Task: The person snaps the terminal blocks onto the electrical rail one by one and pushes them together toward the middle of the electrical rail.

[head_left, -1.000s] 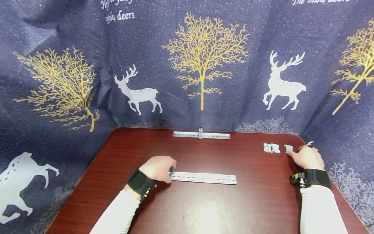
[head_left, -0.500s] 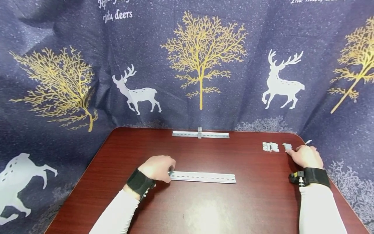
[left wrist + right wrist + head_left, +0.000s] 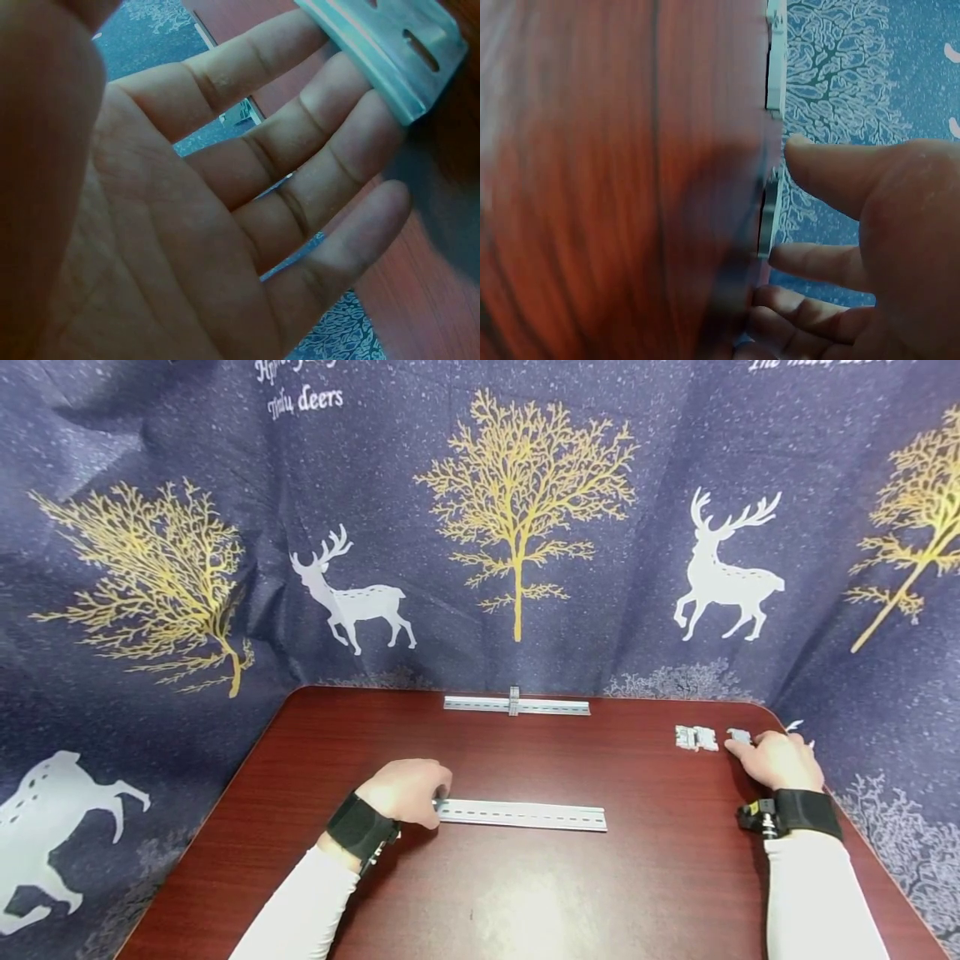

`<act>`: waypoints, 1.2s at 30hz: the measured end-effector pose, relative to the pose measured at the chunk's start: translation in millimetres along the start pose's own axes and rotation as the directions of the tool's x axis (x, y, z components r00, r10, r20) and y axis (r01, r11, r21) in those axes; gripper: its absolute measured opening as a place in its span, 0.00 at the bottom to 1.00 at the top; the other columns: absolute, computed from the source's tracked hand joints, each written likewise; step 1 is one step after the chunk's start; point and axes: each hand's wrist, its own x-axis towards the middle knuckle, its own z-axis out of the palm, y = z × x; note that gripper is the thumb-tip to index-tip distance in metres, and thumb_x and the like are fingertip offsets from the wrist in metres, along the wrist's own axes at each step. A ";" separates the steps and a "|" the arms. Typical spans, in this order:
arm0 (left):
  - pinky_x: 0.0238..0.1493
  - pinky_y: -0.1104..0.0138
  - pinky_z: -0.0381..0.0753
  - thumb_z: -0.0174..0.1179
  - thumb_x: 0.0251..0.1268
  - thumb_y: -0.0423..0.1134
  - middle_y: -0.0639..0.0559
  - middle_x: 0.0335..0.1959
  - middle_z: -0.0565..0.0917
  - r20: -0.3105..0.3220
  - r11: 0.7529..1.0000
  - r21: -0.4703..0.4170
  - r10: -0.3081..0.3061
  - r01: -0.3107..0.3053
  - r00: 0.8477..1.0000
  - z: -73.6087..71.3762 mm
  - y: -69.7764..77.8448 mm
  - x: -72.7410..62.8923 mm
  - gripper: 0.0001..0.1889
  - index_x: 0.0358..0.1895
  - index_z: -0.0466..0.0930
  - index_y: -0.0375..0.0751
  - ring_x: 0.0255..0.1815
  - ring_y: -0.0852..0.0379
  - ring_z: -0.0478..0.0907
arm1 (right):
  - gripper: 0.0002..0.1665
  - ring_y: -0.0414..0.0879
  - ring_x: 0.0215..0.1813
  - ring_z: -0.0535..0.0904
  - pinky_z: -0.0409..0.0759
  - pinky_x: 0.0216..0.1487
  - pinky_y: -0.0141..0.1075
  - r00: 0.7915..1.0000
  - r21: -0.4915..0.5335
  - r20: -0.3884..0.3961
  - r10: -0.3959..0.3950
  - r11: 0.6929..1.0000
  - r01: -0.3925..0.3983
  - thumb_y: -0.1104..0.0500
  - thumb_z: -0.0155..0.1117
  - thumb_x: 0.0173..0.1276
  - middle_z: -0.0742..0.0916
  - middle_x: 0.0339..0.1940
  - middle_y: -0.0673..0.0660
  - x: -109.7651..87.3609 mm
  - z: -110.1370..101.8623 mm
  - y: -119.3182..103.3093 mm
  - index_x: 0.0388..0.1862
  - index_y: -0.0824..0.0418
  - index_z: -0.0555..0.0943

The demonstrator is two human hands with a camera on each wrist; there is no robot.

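My left hand (image 3: 405, 789) grips the left end of a slotted metal DIN rail (image 3: 525, 815) lying across the middle of the table. In the left wrist view, fingertips (image 3: 349, 82) meet the edge of the rail (image 3: 405, 56). At the back right, my right hand (image 3: 783, 762) is beside a small grey terminal block (image 3: 738, 736). The right wrist view has this block (image 3: 769, 214) lying flat between the thumb and index finger; the thumb is apart from it, and the index fingertip is close to its lower end. Whether that fingertip touches it, I cannot tell.
Further grey terminal blocks (image 3: 696, 738) lie left of the right hand. A second DIN rail (image 3: 480, 703) lies along the table's back edge, with a grey block (image 3: 513, 701) mounted near its middle. Behind the brown table (image 3: 420, 893) hangs a dark blue patterned cloth (image 3: 585, 635).
My right hand has shifted slightly left, its thumb now near the left side of the single block. The left hand and its DIN rail have stayed in place.
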 end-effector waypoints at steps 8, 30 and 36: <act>0.31 0.58 0.78 0.81 0.42 0.36 0.62 0.25 0.78 -0.001 1.000 -0.005 0.002 -0.002 1.000 -0.2 0.3 0.0 0.14 0.32 0.85 0.49 0.28 0.58 0.74 | 0.48 0.92 0.69 0.59 0.59 0.70 0.83 0.998 -0.017 0.050 0.036 0.999 -0.035 0.33 0.62 0.81 0.70 0.62 0.95 -1.4 -2.6 -10.5 0.58 0.83 0.77; 0.30 0.59 0.76 0.80 0.42 0.36 0.62 0.25 0.78 -0.001 1.000 0.001 0.006 -0.006 1.000 -0.1 0.1 0.1 0.14 0.32 0.85 0.49 0.28 0.58 0.73 | 0.26 0.80 0.44 0.84 0.77 0.55 0.76 1.000 0.015 -0.008 -0.020 1.000 0.020 0.48 0.68 0.74 0.88 0.30 0.71 1.0 -2.5 -7.3 0.18 0.61 0.78; 0.30 0.58 0.76 0.80 0.42 0.36 0.62 0.25 0.77 -0.004 1.000 -0.004 0.007 -0.007 1.000 -1.9 1.5 -1.2 0.13 0.32 0.85 0.48 0.28 0.58 0.73 | 0.25 0.79 0.44 0.85 0.80 0.45 0.70 0.995 0.049 -0.085 -0.046 0.998 0.050 0.48 0.70 0.74 0.89 0.37 0.75 3.9 -1.8 -14.9 0.29 0.70 0.85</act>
